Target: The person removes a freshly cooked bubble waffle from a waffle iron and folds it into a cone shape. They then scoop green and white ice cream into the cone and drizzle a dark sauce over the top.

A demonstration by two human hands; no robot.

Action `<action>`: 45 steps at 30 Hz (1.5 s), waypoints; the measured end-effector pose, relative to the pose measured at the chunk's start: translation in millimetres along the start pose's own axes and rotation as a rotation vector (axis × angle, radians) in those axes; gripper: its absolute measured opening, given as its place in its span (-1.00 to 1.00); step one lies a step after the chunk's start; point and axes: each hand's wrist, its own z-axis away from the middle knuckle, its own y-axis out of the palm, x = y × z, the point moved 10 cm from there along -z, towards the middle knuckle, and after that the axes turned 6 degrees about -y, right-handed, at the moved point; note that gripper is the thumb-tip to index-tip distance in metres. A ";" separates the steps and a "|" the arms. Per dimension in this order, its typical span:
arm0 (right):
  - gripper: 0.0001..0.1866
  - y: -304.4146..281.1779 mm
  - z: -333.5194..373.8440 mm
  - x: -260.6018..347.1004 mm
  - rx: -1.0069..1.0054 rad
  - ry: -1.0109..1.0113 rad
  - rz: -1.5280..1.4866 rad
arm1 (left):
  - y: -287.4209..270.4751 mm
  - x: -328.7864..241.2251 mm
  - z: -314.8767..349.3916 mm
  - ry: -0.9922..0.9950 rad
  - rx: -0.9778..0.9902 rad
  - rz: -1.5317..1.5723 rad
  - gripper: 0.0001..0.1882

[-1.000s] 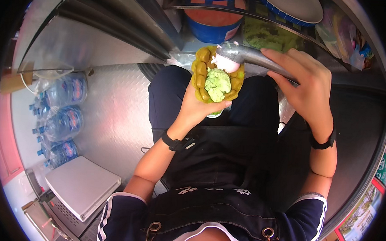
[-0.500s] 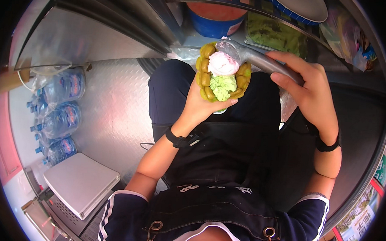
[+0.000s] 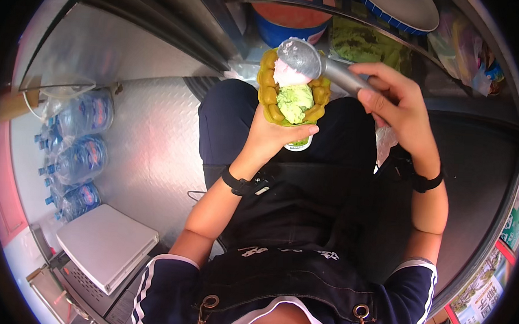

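Observation:
A greenish-yellow bubble waffle cone (image 3: 267, 84), curled in a paper sleeve (image 3: 299, 144), sits in my left hand (image 3: 269, 136), whose fingers and thumb close round its lower part. Inside the waffle lies a green ice cream scoop (image 3: 294, 103), with pale pink ice cream (image 3: 287, 75) above it on the far side. My right hand (image 3: 398, 104) grips the grey metal handle of an ice cream scooper (image 3: 345, 78). Its bowl presses on top of the pink ice cream and partly covers it. Traces of pink cling to the bowl.
Beyond the waffle, the freezer holds a blue tub (image 3: 282, 35) of orange-pink ice cream and a container of green ice cream (image 3: 369, 42). A pale dish (image 3: 402, 12) sits above them. Large water bottles (image 3: 80, 160) and a white lidded box (image 3: 108, 245) stand at left.
The scooper's bowl has swung onto the pink ice cream, now hiding much of it. My right hand has shifted slightly left, and the waffle has tilted and moved a little left.

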 end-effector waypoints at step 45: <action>-0.50 68.6 -295.3 -177.9 -0.472 0.059 -1.235 | -154.8 -0.1 108.0 -0.146 -0.420 -0.047 -0.15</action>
